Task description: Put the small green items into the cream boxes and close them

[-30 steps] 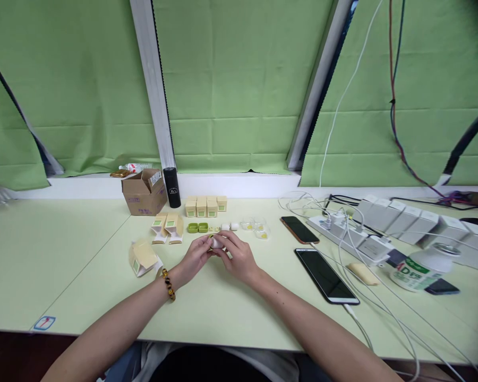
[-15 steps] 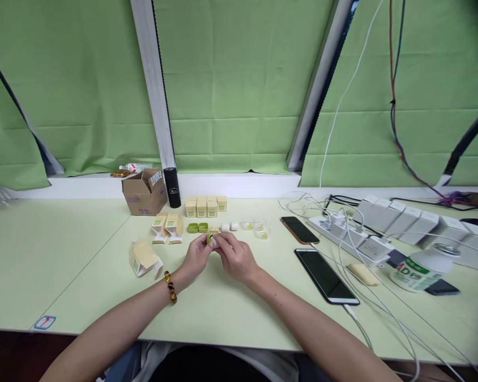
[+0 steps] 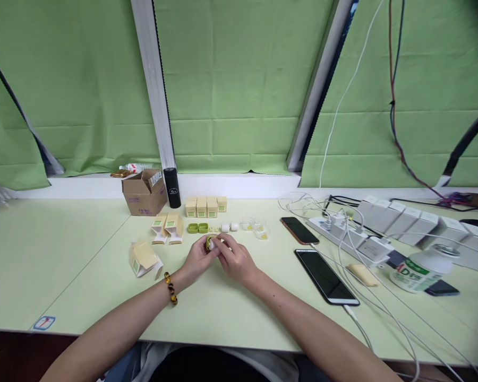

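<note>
**A:** What lies left of the hands?

**B:** A pale cardboard carton [image 3: 143, 257] lies on its side just left of the left hand [image 3: 197, 259], flaps open, and I cannot see inside. Beyond it stands a brown corrugated box [image 3: 144, 192] with its flaps up and its contents hidden.

**A:** And the hands themselves?

**B:** The left hand and the right hand [image 3: 235, 261] meet. Their fingertips are pinched narrowly on a small green-and-white plastic case [image 3: 210, 243] held between them, low over the pale green table [image 3: 223, 313].

**A:** How would it handle?

**B:** I'd judge it light, hard and smooth, so it could slip. It is best held by its sides.

**A:** Beyond the hands, and right?

**B:** Just beyond are two matching green cases [image 3: 197, 227] and a row of closed cream cartons [image 3: 206, 207]. Well to the right lies a black smartphone [image 3: 326, 276].
</note>
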`<move>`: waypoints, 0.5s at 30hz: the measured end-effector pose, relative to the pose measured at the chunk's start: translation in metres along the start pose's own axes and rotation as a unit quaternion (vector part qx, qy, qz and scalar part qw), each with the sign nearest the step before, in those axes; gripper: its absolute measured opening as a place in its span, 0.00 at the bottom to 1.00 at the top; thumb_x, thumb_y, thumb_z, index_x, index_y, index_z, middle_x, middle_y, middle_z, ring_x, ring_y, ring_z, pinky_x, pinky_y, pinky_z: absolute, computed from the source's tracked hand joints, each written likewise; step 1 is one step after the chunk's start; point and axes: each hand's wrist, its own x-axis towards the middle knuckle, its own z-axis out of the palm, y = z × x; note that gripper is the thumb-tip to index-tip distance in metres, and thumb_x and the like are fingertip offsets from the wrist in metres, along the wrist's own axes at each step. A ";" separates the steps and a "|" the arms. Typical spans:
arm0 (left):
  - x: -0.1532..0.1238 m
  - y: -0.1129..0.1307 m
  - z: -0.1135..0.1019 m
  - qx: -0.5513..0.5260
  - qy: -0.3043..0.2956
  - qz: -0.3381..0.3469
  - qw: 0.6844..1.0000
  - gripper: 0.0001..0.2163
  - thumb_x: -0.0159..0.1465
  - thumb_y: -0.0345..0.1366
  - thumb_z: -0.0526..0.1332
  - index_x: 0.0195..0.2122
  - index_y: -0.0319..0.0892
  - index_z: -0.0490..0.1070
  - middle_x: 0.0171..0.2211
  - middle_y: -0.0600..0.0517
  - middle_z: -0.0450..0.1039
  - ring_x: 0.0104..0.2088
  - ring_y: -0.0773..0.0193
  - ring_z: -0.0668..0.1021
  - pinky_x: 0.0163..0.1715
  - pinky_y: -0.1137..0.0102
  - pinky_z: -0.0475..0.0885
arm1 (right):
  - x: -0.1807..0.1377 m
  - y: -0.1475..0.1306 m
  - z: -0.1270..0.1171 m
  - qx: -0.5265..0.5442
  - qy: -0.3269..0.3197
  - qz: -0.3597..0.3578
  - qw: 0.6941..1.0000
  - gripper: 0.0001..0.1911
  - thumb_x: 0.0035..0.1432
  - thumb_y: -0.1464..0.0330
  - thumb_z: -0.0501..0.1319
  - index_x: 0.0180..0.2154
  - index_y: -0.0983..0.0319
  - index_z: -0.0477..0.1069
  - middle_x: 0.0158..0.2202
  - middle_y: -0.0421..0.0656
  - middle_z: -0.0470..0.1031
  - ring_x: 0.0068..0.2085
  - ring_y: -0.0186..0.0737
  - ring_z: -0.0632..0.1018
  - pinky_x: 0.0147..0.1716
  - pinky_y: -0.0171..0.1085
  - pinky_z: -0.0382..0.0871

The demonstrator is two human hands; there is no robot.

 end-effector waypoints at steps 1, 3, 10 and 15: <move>0.001 -0.001 0.000 0.006 0.008 -0.008 1.000 0.17 0.62 0.46 0.71 0.43 0.40 0.73 0.39 0.49 0.75 0.40 0.61 0.75 0.44 0.68 0.71 | -0.001 0.000 0.001 0.001 -0.001 0.003 1.000 0.23 0.68 0.77 0.54 0.63 0.63 0.65 0.49 0.55 0.76 0.44 0.45 0.82 0.33 0.38 0.80; 0.001 -0.003 0.000 0.003 0.013 -0.022 1.000 0.17 0.62 0.48 0.71 0.41 0.39 0.73 0.38 0.49 0.75 0.39 0.62 0.74 0.43 0.69 0.70 | -0.002 0.000 0.002 0.003 -0.004 0.008 1.000 0.23 0.68 0.76 0.54 0.63 0.62 0.64 0.49 0.55 0.75 0.42 0.45 0.82 0.32 0.38 0.80; 0.000 -0.006 -0.003 -0.019 0.007 -0.039 0.999 0.18 0.62 0.49 0.71 0.41 0.38 0.75 0.37 0.49 0.75 0.39 0.61 0.74 0.42 0.69 0.69 | 0.002 -0.004 0.000 -0.010 -0.012 0.015 1.000 0.20 0.70 0.75 0.54 0.62 0.61 0.64 0.48 0.53 0.75 0.41 0.43 0.81 0.30 0.37 0.79; -0.001 -0.003 -0.002 0.008 0.010 -0.029 0.999 0.18 0.64 0.50 0.69 0.40 0.38 0.75 0.36 0.50 0.74 0.39 0.61 0.74 0.42 0.68 0.69 | 0.003 -0.005 -0.001 0.007 -0.007 0.018 1.000 0.19 0.71 0.75 0.54 0.61 0.61 0.64 0.47 0.53 0.75 0.40 0.43 0.81 0.30 0.38 0.79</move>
